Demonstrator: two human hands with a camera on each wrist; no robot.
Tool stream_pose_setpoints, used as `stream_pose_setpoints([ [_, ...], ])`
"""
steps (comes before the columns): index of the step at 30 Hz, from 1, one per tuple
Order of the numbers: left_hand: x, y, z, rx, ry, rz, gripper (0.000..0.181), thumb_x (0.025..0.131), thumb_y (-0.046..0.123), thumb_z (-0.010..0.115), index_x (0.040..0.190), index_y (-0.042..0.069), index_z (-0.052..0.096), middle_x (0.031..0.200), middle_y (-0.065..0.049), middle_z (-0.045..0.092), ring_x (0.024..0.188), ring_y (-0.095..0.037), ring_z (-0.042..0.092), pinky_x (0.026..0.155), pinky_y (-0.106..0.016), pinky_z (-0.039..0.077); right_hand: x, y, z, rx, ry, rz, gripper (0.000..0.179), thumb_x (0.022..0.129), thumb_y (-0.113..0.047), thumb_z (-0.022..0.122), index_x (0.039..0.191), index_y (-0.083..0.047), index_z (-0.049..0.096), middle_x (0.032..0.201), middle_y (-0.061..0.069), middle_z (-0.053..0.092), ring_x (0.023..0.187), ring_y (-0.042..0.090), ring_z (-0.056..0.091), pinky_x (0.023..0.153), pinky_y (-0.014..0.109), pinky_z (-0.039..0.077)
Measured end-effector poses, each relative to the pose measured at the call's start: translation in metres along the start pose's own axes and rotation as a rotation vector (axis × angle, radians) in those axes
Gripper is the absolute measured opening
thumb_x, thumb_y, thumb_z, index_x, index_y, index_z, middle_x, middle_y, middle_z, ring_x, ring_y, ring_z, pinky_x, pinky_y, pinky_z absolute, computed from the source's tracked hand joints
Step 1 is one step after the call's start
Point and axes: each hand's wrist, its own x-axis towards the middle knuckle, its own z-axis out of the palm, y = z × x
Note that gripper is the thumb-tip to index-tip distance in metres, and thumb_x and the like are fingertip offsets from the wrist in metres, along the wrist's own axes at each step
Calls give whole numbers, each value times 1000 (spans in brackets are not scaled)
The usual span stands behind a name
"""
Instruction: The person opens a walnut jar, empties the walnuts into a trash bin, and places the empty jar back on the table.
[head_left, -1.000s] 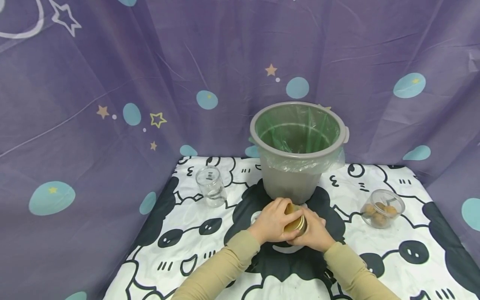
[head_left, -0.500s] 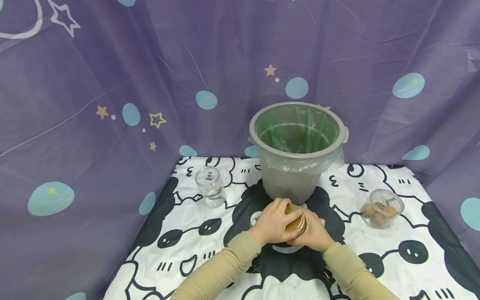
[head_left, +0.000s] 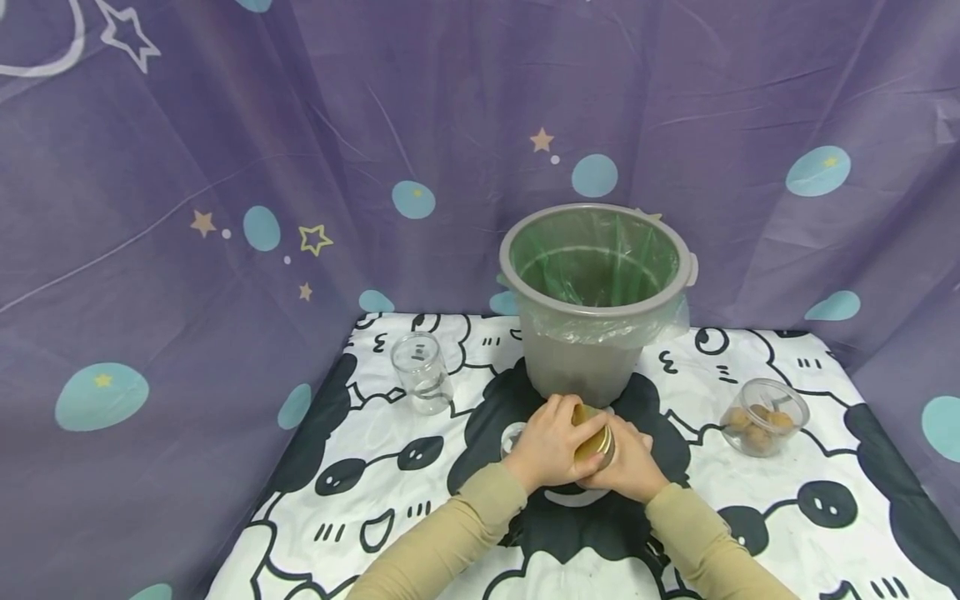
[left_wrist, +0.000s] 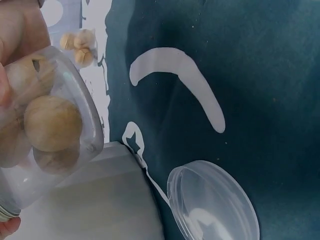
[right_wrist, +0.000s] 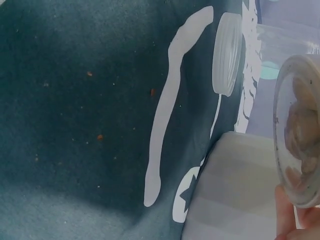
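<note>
Both hands meet at the middle of the table, in front of the bin, around a clear jar [left_wrist: 52,112] with a gold lid [head_left: 597,448]. Several round tan walnuts [left_wrist: 52,123] show through its wall in the left wrist view. My left hand [head_left: 546,446] grips it from the left, thumb and fingers at the gold rim. From the right, my right hand [head_left: 630,462] holds it with curled fingers, partly hidden behind it. The jar's clear end [right_wrist: 300,131] shows in the right wrist view. A loose clear lid [left_wrist: 212,202] lies on the cloth beside the left hand.
A grey bin [head_left: 592,350] with a green liner [head_left: 630,267] stands just behind the hands. An upright clear jar [head_left: 422,375] is at the back left. At the right sits an uncovered clear tub [head_left: 763,417] holding several walnuts. Small crumbs [right_wrist: 100,137] dot the cloth.
Both hands stay in almost the same place with the jar between them. The left hand and the gold lid shift very slightly.
</note>
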Motion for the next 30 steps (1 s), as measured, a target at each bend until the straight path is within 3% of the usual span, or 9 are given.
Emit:
stream_pose_setpoints([
  [5,0,1,-1,-14,-11,-57,43,88,49,52,119,22,63,99,-10,55,79,-17,52,68,-27,52,3,-1,1,-1,7,-6,80,45,-31,88,117,-13,57,101,3,63,89,25,54,71,39,29],
  [10,1,3,0,7,20,-83,39,90,45,49,117,21,63,96,-10,55,77,-17,52,65,-27,51,4,-3,2,-1,11,1,79,46,-31,88,117,-14,57,99,3,63,87,24,53,72,41,29],
  [14,2,6,0,17,23,-127,38,87,43,53,116,21,64,96,-10,55,76,-18,52,64,-28,51,4,-3,4,-15,32,12,80,47,-30,88,118,-11,57,101,5,63,86,26,53,72,43,29],
  [20,6,11,-3,1,-22,-259,39,83,40,61,117,20,63,95,-11,57,78,-21,52,65,-32,52,6,-5,10,-27,79,22,82,48,-28,87,121,-8,56,105,9,64,87,30,54,72,44,29],
  [25,15,18,-1,25,-60,-430,35,85,41,59,114,21,64,88,-12,56,74,-22,51,60,-32,49,8,-8,16,-90,145,56,82,52,-31,87,123,-6,54,102,14,63,86,33,51,70,46,28],
  [30,18,19,-7,-28,-183,-529,37,91,45,53,118,21,60,92,-12,55,77,-23,52,59,-31,49,8,-8,17,-165,172,51,85,50,-35,88,122,-4,54,99,15,61,83,33,49,71,48,28],
])
